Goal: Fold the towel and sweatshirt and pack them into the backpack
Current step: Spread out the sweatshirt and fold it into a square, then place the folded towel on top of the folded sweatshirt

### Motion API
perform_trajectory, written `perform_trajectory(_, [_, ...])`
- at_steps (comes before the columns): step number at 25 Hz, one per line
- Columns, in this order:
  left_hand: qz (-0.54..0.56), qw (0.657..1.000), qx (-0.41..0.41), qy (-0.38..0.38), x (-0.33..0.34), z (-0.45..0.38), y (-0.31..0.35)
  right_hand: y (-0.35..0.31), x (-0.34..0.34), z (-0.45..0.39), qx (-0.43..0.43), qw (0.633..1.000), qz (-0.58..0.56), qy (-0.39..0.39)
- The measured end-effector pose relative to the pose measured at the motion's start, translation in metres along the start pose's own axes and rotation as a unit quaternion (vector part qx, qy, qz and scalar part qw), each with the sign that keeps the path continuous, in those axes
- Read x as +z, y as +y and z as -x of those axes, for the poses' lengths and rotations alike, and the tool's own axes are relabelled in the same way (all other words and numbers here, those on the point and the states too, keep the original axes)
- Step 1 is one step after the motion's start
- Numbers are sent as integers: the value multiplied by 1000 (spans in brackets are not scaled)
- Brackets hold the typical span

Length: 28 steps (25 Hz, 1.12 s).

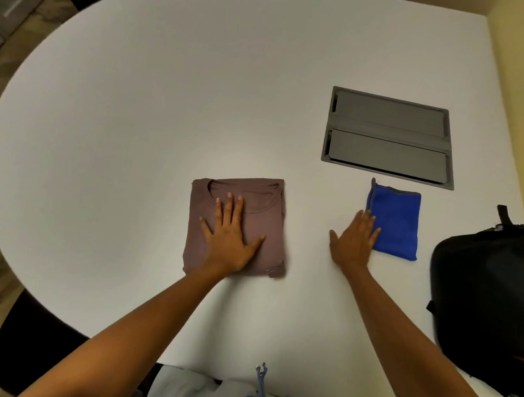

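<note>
Pressing my left hand (230, 242) flat, fingers spread wide, on the folded sweatshirt (256, 222) mid-worktop (161, 112), I lay my right hand (354, 242) open, holding nothing, touching the folded blue towel (398, 225). The black backpack (490, 302) sits at the worktop's right edge.

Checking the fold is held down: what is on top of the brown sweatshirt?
The left hand lies flat, fingers spread, on the folded sweatshirt. Nothing else is on it. The cloth beneath the palm is hidden.

Table (161, 112) – sweatshirt (268, 228), towel (400, 222), backpack (484, 293)
</note>
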<state>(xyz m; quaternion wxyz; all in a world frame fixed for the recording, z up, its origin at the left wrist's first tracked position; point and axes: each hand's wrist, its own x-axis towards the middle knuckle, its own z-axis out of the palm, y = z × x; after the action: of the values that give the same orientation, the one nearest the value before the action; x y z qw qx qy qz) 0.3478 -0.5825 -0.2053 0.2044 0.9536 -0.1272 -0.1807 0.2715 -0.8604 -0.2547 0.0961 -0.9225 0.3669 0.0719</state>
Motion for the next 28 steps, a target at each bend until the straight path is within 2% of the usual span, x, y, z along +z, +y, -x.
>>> perform_trajectory(3, [53, 994, -80, -51, 13, 2, 20, 27, -8, -14, 17, 995, -23, -91])
perform_trajectory(6, [50, 993, -75, -71, 15, -2, 14, 32, -8, -10, -5, 989, -46, -141])
perform_trajectory(10, [22, 994, -55, -89, 13, -10, 8, 18, -11, 11, -12, 984, -89, -151])
perform_trajectory(14, [-3, 991, -43, -127, 2, -20, 7, 8, 7, 48, -86, 988, -36, -126])
perform_trajectory(16, [-15, 989, -45, -141, -1, -22, 5, 11, 6, 46, -98, 987, -60, -115])
perform_trajectory(19, [-31, 986, -50, -155, -1, -22, 6, 28, -13, 24, -12, 981, -194, -27])
perform_trajectory(21, [-36, 985, -53, -161, -1, -23, 7, 46, -24, 9, 69, 983, -167, 14])
perform_trajectory(24, [-44, 982, -58, -173, -2, -24, 7, 68, -29, -3, 145, 977, -145, -49])
perform_trajectory(28, [-61, 979, -55, -185, -5, -24, 6, 78, -27, -15, 169, 971, -148, -84])
